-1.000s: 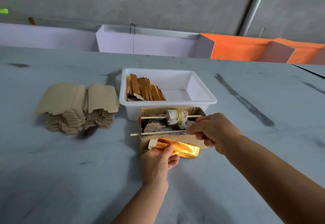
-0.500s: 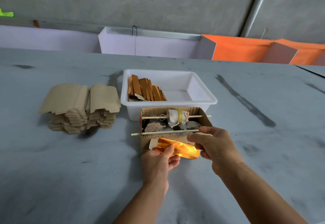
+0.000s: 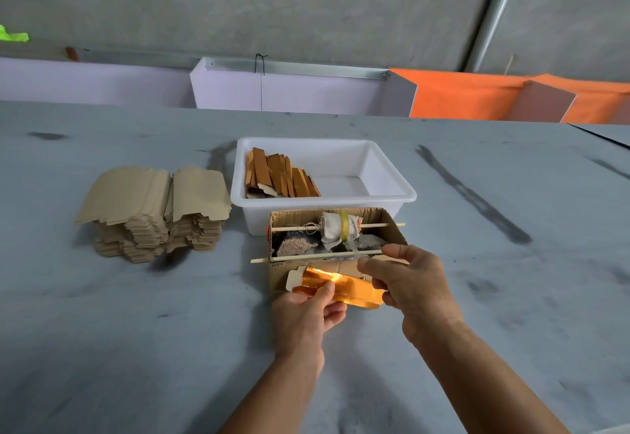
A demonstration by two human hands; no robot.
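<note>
Holding a flat gold foil carton (image 3: 344,287) between both hands, just above the grey table (image 3: 136,331). Left hand (image 3: 306,317): thumb pressed on the carton's shiny top face, fingers curled beneath it, so the left half is pinched. Right hand (image 3: 417,285): fingers curled round the carton's right end, thumb lying over its upper edge, forefinger stretched out above. The carton's white end flap sticks out to the left of my left thumb.

Touching or just behind the carton, right beyond my fingertips: an open cardboard box (image 3: 278,280). A thin wooden stick (image 3: 306,257) lies across its near rim, close under my right forefinger; I cannot tell whether they touch. A second stick (image 3: 296,228) spans the far rim with a cloth bundle (image 3: 335,229) tied on it.

Past the box: white plastic tub (image 3: 388,167), gold-brown folded pieces (image 3: 279,178) leaning at its left end.

Well left of my left hand: stack of tan card blanks (image 3: 153,212).
</note>
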